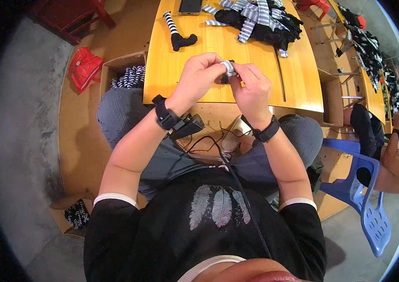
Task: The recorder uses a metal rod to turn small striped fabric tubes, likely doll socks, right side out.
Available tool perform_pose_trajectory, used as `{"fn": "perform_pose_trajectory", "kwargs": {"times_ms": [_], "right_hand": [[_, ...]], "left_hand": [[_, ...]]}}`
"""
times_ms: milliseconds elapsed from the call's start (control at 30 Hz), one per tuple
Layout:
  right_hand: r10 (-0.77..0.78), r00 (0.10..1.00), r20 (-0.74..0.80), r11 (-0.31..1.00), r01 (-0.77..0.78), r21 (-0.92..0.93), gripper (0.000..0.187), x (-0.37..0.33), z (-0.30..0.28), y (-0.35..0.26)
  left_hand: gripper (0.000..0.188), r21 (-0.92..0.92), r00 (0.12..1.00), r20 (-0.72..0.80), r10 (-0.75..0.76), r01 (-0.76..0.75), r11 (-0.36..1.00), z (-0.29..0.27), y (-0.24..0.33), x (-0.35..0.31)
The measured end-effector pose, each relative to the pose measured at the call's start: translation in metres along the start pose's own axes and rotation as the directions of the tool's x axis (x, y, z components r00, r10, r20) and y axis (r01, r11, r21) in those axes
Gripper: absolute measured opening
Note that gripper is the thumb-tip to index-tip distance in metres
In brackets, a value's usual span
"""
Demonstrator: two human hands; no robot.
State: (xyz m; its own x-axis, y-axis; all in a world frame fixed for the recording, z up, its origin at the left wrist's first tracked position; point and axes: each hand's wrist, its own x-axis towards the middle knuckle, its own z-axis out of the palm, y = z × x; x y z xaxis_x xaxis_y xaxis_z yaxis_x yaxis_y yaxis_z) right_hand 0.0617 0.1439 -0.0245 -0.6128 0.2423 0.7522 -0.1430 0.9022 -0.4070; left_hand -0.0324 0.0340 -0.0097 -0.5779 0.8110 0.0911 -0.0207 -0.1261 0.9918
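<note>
Above the near edge of the yellow table (298, 94), a small grey-and-white striped fabric piece (229, 68) with a black part below it is pinched between both hands. My left hand (198, 75) grips its left side with thumb and fingers, and my right hand (253, 87) has closed on the right side. Fingers hide much of the black part. Farther off, to the left, lies a stuffed striped leg with a black boot (183, 42). A heap of black and striped fabric pieces (265, 23) covers the table's far right.
A phone (190, 6) rests at the far edge; a thin dark rod (280, 75) lies right of my hands. Beside the table's left stands a cardboard box (108, 70) of striped pieces. A red plastic bag (86, 69), a blue chair (366, 202) and another person (394, 164) flank me.
</note>
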Motion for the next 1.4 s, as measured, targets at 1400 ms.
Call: {"fn": "perform_pose_trajectory", "kwargs": {"times_ms": [1400], "right_hand": [[0.668, 0.521, 0.532, -0.056, -0.677, 0.734, 0.025, -0.019, 0.015, 0.038]], "left_hand": [[0.007, 0.492, 0.962, -0.135, 0.239, -0.145, 0.858, 0.001, -0.06, 0.018]]}}
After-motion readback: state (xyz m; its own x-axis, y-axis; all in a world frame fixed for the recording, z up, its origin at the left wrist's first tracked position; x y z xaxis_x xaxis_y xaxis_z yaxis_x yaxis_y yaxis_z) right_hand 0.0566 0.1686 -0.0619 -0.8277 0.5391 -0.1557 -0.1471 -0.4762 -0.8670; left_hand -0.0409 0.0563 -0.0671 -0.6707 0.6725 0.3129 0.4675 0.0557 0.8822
